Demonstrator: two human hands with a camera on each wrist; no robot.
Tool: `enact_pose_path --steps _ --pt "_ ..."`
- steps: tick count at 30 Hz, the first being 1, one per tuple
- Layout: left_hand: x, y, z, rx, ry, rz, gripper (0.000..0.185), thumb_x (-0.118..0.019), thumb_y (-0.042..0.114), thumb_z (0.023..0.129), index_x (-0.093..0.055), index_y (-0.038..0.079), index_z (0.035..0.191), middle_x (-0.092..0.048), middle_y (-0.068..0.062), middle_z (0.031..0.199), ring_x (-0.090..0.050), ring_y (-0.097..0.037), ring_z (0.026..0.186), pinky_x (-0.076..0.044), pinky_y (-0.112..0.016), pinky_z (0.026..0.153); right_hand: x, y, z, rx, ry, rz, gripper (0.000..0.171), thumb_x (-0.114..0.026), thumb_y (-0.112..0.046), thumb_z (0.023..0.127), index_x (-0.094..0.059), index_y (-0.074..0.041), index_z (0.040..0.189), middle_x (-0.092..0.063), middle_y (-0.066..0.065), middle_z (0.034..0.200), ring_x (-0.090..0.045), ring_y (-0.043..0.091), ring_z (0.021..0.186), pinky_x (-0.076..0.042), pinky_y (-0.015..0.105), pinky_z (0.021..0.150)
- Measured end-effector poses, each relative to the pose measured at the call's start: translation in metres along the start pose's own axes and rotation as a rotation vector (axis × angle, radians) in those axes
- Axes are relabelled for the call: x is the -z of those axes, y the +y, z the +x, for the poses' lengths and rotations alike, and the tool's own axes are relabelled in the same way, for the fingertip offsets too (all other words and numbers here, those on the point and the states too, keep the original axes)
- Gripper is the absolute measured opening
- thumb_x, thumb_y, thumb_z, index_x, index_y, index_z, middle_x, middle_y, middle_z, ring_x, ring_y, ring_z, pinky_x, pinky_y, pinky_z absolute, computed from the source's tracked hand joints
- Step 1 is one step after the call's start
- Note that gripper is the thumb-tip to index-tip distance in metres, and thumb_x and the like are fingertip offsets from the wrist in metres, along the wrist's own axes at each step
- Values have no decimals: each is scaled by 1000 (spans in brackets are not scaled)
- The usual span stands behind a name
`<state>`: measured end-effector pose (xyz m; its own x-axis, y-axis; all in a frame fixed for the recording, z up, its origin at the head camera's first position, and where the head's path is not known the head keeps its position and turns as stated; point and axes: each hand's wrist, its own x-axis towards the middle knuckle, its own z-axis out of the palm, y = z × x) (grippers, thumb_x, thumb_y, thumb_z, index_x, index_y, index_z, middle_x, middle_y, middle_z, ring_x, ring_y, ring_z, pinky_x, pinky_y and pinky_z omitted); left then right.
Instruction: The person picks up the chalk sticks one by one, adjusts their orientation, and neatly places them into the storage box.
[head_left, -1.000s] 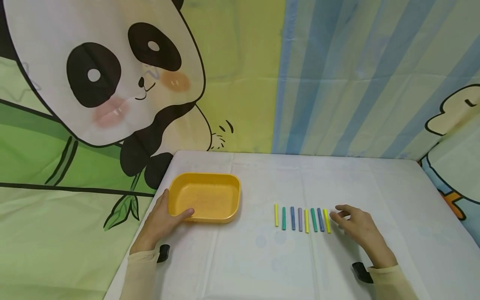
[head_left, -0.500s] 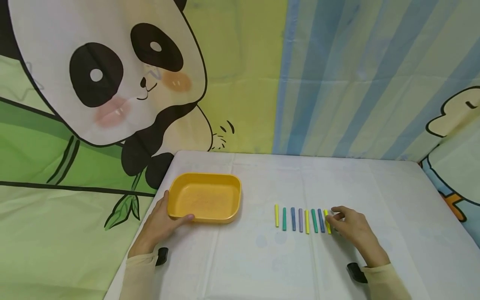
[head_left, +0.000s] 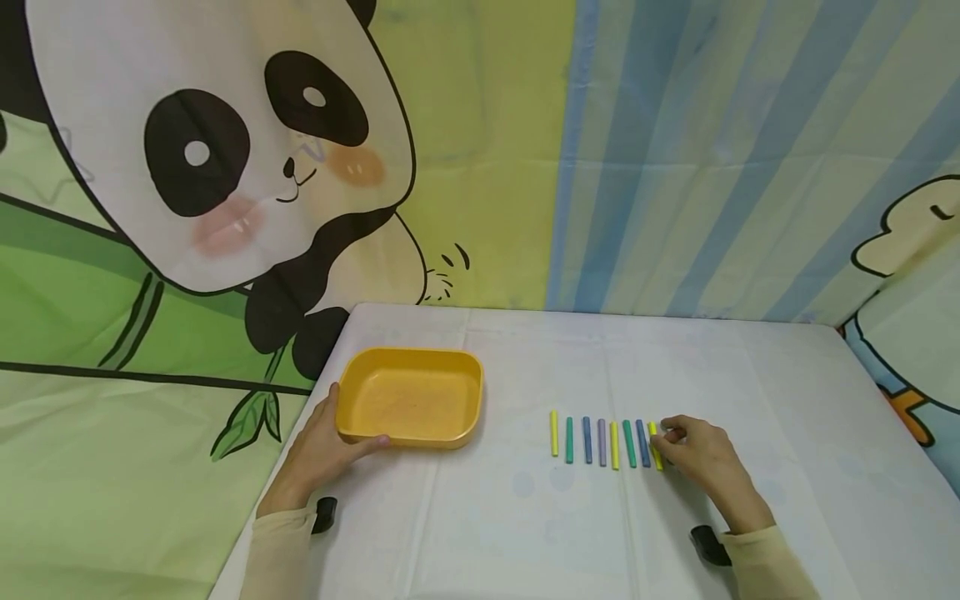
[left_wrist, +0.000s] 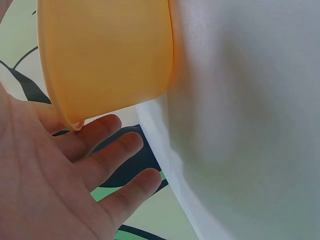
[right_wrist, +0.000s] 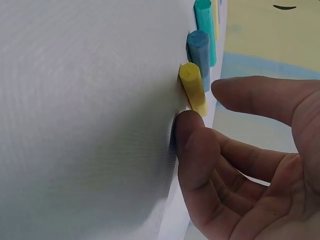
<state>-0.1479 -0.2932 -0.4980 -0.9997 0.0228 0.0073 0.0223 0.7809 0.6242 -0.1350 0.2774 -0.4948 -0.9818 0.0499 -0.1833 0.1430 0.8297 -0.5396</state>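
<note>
A yellow-orange plastic tray (head_left: 408, 400) stands on the left part of the white table. My left hand (head_left: 318, 454) rests against its near left corner, thumb along the front rim and fingers at the left side. The left wrist view shows several of these fingers (left_wrist: 112, 162) spread and fairly straight. To the right lies a row of chalk sticks, ending in a yellow chalk stick (right_wrist: 192, 82). My right hand (head_left: 708, 458) is at that stick, fingers bent. In the right wrist view a gap shows between one fingertip (right_wrist: 225, 92) and the chalk; contact by the others is unclear.
Left of the end stick lie a blue chalk (head_left: 643, 443), a green chalk (head_left: 629, 443), another yellow chalk (head_left: 614, 445), a purple chalk (head_left: 602, 442) and several more. A panda-printed cloth (head_left: 480, 150) hangs behind the table (head_left: 525, 533).
My right hand has moved a little left, from beside the row to the end yellow chalk. The chalk sticks and tray stay in place, and my left hand keeps its hold at the tray's corner.
</note>
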Motion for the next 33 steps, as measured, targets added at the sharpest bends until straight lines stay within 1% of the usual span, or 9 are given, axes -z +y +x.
enact_pose_path --steps 5,9,16,23,27,33 --pt "0 -1 0 -4 0 -5 146 -82 73 66 5 8 163 -24 -27 161 -35 -40 139 -32 -64 110 -2 0 2 15 16 -9 50 -71 -28 92 -64 8 126 -70 13 105 -56 24 84 -46 33 64" --pt "-1 -1 0 1 -4 -8 146 -82 74 66 6 8 163 -22 -26 162 -34 -41 141 -30 -65 111 -3 -1 3 3 18 -17 48 -71 -27 91 -66 8 124 -70 12 103 -57 24 83 -47 35 65" --pt "-1 0 0 4 2 12 146 -80 75 66 6 7 162 -21 -27 162 -33 -42 142 -30 -65 111 -3 -5 3 -7 27 -10 44 -71 -22 89 -67 8 121 -71 13 100 -57 23 80 -48 35 63" --pt "0 2 -1 4 4 6 145 -80 74 68 6 6 162 -21 -27 162 -33 -42 141 -30 -66 110 -3 -6 3 2 32 -8 40 -72 -20 90 -69 8 117 -71 13 98 -60 22 80 -51 37 66" --pt "1 2 -2 20 0 17 145 -79 75 68 7 8 162 -21 -26 162 -34 -43 141 -31 -66 110 -4 -6 4 -3 27 -5 39 -72 -21 90 -69 8 117 -71 11 98 -60 23 81 -51 38 66" --pt "1 2 -1 24 -4 21 145 -79 76 67 8 10 163 -21 -26 162 -34 -43 140 -31 -66 109 -4 -7 6 -18 24 3 38 -72 -22 90 -69 7 115 -72 11 98 -63 24 84 -53 41 69"
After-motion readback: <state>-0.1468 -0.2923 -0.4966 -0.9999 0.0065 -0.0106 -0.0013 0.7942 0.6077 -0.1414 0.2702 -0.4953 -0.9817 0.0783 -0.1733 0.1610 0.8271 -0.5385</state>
